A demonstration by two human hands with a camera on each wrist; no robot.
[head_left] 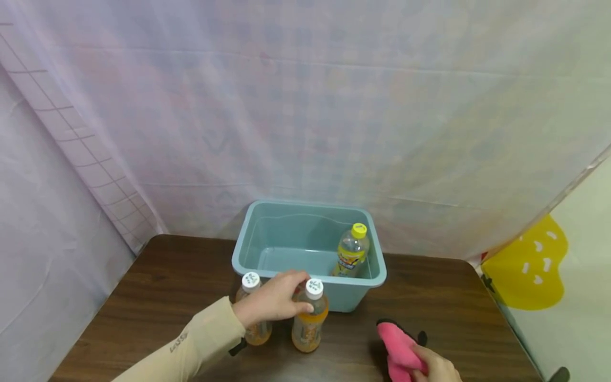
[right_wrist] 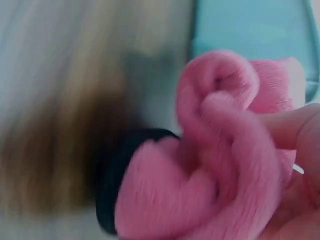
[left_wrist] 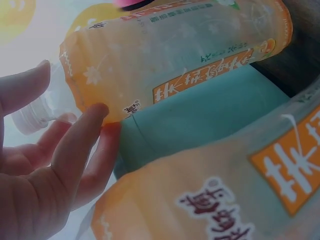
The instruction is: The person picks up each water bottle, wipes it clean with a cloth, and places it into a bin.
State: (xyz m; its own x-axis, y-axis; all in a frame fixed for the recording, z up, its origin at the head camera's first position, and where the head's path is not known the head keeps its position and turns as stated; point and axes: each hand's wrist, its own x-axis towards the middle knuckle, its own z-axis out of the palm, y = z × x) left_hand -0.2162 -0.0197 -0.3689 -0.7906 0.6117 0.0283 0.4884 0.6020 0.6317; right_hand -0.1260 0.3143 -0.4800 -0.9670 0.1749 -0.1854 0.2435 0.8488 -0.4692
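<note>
Both hands are working along the lower part of the frame. The left hand (head_left: 274, 302), lower centre, is reaching across one white-capped bottle (head_left: 258, 333) to another, the right-hand bottle (head_left: 310, 324); its thumb and fingers are spreading around the neck, and in the left wrist view a fingertip is touching the orange label. Both bottles are standing upright on the wooden table (head_left: 181, 286), just in front of the teal bin (head_left: 296, 223). The right hand (head_left: 436, 366), at the lower right, is pinching a crumpled pink plush cloth (head_left: 401, 350) with black trim; I cannot tell whether the cloth is touching the table. Inside the bin, toward its right end, a yellow-capped bottle (head_left: 351, 253) is leaning slightly. Pale curtains (head_left: 305, 106) are filling the upper frame, and a yellow panel (head_left: 530, 270) is showing at the right edge.
</note>
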